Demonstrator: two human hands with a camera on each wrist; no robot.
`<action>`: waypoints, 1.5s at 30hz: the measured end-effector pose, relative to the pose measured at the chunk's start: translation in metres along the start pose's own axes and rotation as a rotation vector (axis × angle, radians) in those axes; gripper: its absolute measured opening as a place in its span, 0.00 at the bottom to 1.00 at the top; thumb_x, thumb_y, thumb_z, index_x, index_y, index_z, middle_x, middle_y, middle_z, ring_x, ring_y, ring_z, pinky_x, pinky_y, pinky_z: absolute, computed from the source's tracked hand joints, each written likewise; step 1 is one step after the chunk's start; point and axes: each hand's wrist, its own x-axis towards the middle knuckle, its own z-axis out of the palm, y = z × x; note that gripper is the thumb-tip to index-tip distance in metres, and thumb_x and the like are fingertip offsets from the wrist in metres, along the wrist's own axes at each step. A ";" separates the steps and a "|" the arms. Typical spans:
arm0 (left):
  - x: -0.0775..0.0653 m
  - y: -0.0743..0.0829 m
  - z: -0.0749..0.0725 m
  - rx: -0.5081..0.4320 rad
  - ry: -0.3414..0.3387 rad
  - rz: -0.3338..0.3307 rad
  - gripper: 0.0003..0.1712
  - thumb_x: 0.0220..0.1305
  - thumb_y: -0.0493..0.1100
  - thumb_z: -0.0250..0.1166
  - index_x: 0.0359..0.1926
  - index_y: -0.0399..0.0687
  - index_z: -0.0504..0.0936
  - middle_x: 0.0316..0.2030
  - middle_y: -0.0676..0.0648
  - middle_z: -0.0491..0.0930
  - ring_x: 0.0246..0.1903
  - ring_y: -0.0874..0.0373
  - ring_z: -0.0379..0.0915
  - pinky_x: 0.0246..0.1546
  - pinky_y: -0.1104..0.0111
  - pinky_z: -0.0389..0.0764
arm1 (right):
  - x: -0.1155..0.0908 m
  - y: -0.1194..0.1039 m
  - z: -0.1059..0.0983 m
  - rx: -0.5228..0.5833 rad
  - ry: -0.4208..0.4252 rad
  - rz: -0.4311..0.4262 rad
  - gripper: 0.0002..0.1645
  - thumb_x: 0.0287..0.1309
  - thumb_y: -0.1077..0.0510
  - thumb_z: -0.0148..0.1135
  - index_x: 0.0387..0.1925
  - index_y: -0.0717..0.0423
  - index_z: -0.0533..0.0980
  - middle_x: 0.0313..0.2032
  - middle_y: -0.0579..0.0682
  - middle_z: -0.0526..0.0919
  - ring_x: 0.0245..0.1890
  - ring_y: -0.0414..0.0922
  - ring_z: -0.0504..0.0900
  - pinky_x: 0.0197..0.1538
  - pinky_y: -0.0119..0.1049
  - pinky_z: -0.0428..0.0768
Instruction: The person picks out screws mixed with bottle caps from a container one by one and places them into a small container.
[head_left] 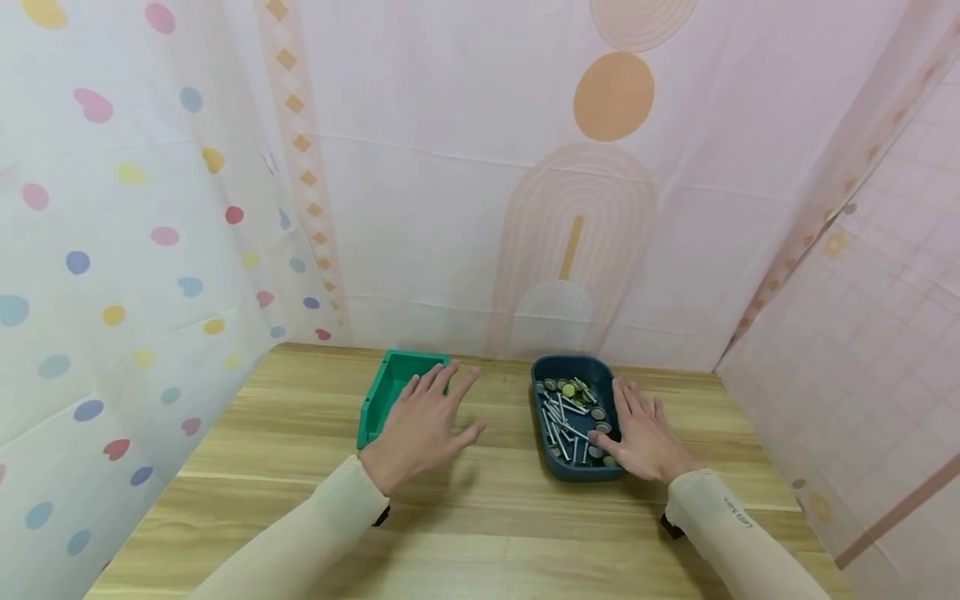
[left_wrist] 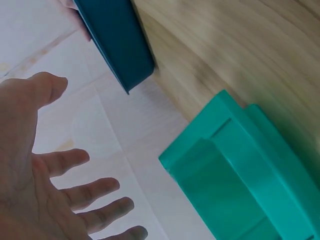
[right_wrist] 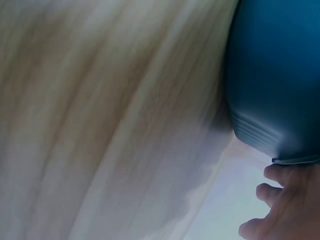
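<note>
one navy tray (head_left: pixel 587 474), long axis forward

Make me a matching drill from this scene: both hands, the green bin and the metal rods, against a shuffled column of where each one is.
Things:
1. left hand
2. right hand
3. green bin
4. metal rods

Places:
A. lying inside the dark blue tray
B. standing on the table, left of the tray
C. fingers spread, nearer the bin than the tray
D. at the tray's right-hand rim

Pairs: 1-C, 2-D, 3-B, 4-A
</note>
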 end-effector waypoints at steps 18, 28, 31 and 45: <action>0.016 0.023 0.004 -0.085 0.025 0.056 0.42 0.79 0.63 0.77 0.83 0.51 0.78 0.79 0.32 0.80 0.75 0.29 0.81 0.68 0.31 0.88 | -0.004 -0.011 0.005 0.007 0.010 0.050 0.66 0.86 0.29 0.60 0.94 0.68 0.42 0.95 0.68 0.45 0.95 0.72 0.44 0.89 0.85 0.39; 0.030 0.035 0.011 -0.110 0.008 0.078 0.39 0.78 0.60 0.77 0.81 0.49 0.80 0.77 0.33 0.82 0.75 0.32 0.82 0.67 0.37 0.91 | -0.006 -0.014 0.006 0.005 0.015 0.068 0.66 0.85 0.29 0.60 0.94 0.68 0.42 0.95 0.69 0.46 0.95 0.72 0.45 0.89 0.84 0.41; 0.035 0.040 0.011 -0.105 0.002 0.093 0.38 0.79 0.59 0.77 0.81 0.49 0.81 0.76 0.34 0.83 0.74 0.33 0.83 0.67 0.38 0.91 | -0.006 -0.016 0.006 0.008 0.018 0.071 0.66 0.85 0.29 0.60 0.94 0.68 0.43 0.94 0.69 0.47 0.95 0.72 0.45 0.89 0.85 0.41; 0.062 0.068 0.018 -0.044 -0.115 0.138 0.39 0.80 0.64 0.75 0.83 0.55 0.81 0.80 0.40 0.82 0.78 0.38 0.80 0.77 0.36 0.83 | -0.007 -0.021 0.008 0.003 0.036 0.080 0.66 0.85 0.30 0.62 0.94 0.70 0.44 0.94 0.70 0.48 0.95 0.73 0.46 0.88 0.86 0.42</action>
